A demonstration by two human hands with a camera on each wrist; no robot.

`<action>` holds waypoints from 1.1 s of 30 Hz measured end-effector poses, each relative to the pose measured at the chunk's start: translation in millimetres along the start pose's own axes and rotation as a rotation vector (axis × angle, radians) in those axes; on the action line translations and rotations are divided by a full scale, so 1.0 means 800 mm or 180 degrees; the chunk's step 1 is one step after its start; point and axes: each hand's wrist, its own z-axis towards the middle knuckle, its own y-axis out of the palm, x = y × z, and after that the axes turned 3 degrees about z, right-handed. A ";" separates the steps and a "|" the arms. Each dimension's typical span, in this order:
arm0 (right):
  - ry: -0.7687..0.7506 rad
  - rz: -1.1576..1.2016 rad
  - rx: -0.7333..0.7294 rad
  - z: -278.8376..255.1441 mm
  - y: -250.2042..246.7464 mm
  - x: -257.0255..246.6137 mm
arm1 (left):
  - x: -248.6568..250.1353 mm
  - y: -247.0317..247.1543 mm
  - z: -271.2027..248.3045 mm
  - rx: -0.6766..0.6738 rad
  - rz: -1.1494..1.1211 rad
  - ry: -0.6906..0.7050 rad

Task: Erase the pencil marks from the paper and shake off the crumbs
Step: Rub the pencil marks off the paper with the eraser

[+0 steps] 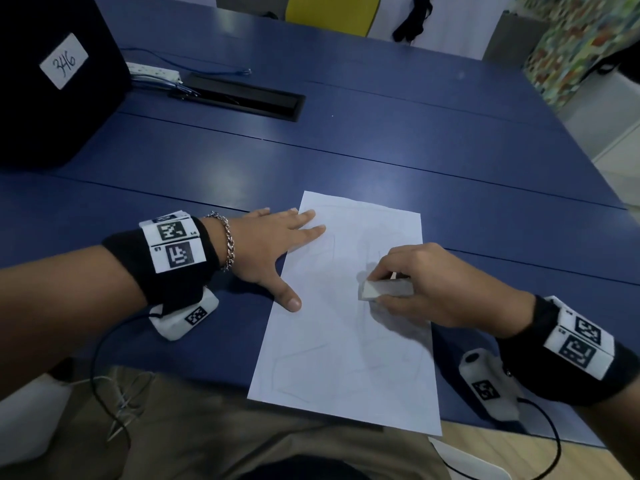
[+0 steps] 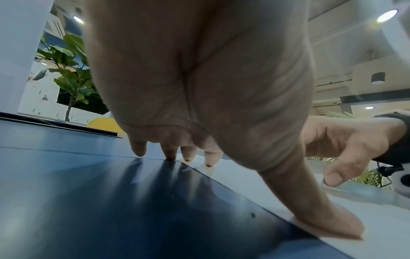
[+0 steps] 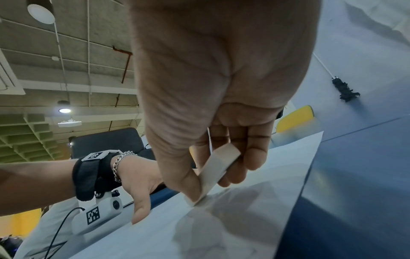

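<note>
A white sheet of paper [image 1: 346, 334] with faint pencil lines lies on the blue table [image 1: 381, 140], its near edge hanging over the table's front. My left hand [image 1: 273, 251] lies flat with straight fingers, fingertips and thumb pressing the paper's left edge [image 2: 332, 227]. My right hand [image 1: 426, 285] pinches a white eraser [image 1: 384, 289] between thumb and fingers, one corner touching the middle of the sheet. In the right wrist view the eraser [image 3: 217, 168] stands tilted, its lower tip on the paper [image 3: 244, 219]. I see no crumbs.
A black box [image 1: 52, 81] with a label "346" stands at the far left. Behind it lie a power strip [image 1: 152, 71], cables and a black cable slot [image 1: 242, 97] in the table. A yellow chair [image 1: 332, 12] stands beyond the far edge.
</note>
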 end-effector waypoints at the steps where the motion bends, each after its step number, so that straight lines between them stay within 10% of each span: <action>1: 0.0010 0.0010 -0.0004 0.000 0.000 0.000 | 0.000 0.000 0.000 -0.0014 0.0011 -0.0003; 23: -0.0199 -0.0114 0.0151 0.046 0.004 -0.027 | 0.036 0.012 -0.012 -0.0312 0.0342 0.0142; 30: -0.1032 -0.0004 -0.0848 0.019 0.015 -0.056 | 0.037 0.014 -0.012 -0.0361 0.0352 0.0071; 33: -0.0967 -0.0194 -0.0512 0.041 0.007 -0.042 | 0.037 0.014 -0.011 -0.0348 0.0354 0.0058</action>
